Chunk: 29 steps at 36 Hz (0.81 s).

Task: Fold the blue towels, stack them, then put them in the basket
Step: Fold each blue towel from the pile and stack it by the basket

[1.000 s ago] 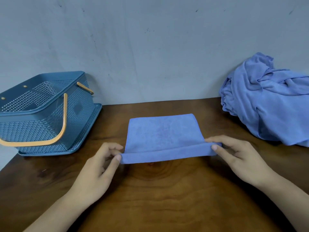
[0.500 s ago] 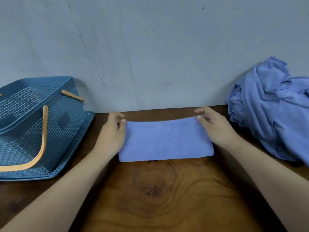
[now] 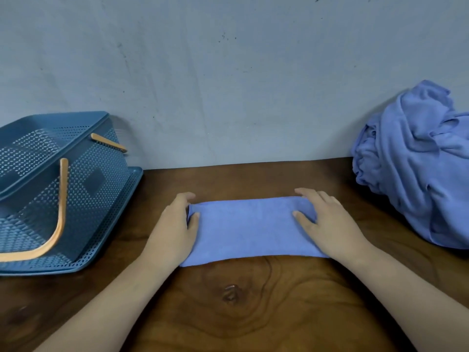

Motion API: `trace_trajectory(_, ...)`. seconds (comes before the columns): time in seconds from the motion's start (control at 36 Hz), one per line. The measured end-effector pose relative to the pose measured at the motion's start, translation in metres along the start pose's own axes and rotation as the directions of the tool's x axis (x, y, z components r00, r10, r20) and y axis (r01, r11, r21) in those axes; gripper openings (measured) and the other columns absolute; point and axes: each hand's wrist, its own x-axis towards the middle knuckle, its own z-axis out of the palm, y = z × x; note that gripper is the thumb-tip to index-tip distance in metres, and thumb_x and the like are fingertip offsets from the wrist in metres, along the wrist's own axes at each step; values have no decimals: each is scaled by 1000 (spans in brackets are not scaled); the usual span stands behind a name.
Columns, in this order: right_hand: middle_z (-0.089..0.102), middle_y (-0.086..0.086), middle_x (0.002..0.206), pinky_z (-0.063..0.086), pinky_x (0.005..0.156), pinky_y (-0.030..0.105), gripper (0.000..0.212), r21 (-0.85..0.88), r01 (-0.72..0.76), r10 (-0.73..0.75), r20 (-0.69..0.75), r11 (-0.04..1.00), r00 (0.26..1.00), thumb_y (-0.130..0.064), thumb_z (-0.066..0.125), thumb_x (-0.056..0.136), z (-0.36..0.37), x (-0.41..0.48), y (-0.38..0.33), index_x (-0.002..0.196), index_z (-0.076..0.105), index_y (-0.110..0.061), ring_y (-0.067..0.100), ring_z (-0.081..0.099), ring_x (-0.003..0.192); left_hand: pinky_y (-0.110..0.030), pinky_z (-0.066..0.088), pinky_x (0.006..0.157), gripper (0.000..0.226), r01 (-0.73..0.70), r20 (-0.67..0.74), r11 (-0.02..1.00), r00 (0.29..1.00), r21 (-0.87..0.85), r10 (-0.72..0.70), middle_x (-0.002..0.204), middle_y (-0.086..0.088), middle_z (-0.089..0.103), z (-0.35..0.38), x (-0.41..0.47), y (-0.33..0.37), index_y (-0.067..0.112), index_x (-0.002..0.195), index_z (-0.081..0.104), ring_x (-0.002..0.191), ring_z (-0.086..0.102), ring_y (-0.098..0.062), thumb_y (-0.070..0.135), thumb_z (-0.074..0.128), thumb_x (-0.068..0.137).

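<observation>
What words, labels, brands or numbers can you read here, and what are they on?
None: there is no word, label, brand, number or sign to read in this view.
Basket: only a plain diamond patch, no lettering visible.
Towel, pile, wall, table: no print.

The folded towel (image 3: 248, 227) at centre is soft, matt light-blue cloth with a fine short nap. The heap of towels (image 3: 418, 179) at the right edge is the same matt cloth, creased and rumpled. The table (image 3: 228, 313) is dark brown wood, smooth, with a faint satin sheen and bold ringed grain around a knot. The basket (image 3: 83, 189) at left is blue perforated plastic, slightly glossy; its handle (image 3: 61, 199) is smooth and orange-tan. The wall (image 3: 228, 72) behind is matt grey, lightly scuffed and speckled.
</observation>
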Motion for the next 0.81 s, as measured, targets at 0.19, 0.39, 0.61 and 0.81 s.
trace_trajectory(0.19, 61, -25, 111, 41, 79, 10, 31, 229, -18, 33, -61, 973, 998, -34, 66, 100, -11, -43, -4, 128, 61, -45, -5, 58, 99, -12, 41, 77, 35, -3, -13, 997, 1000, -75, 2, 101, 17, 61, -11, -48, -1, 37, 134, 52, 94, 60, 1, 25, 62, 103)
trace_trajectory(0.39, 70, -22, 103, 52, 79, 18, 27, 439, 59, 74, -280, 896, 957, -9, 63, 100, -25, -41, -19, 110, 72, -33, 5, 67, 94, -22, 46, 70, 22, -70, -173, 942, 985, -329, 12, 99, 12, 67, -24, -50, 16, 39, 116, 54, 86, 65, -7, 20, 59, 106)
trace_trajectory(0.61, 59, -16, 100, 56, 71, 34, 32, 92, -18, 28, -107, 996, 994, -15, 58, 103, -4, -21, -9, 128, 65, -35, 5, 59, 80, -15, 36, 60, 21, -44, -10, 999, 999, 4, 44, 81, 14, 57, -11, -36, 9, 33, 104, 56, 80, 58, 1, 12, 54, 104)
trace_trajectory(0.81, 61, -18, 106, 56, 74, 30, 32, 94, -26, 39, -143, 995, 989, -13, 57, 104, -7, -25, -12, 127, 65, -35, 2, 59, 86, -25, 42, 62, 21, -22, -30, 1000, 999, 14, 22, 87, 14, 62, -13, -35, 10, 36, 101, 56, 79, 60, -4, 15, 52, 105)
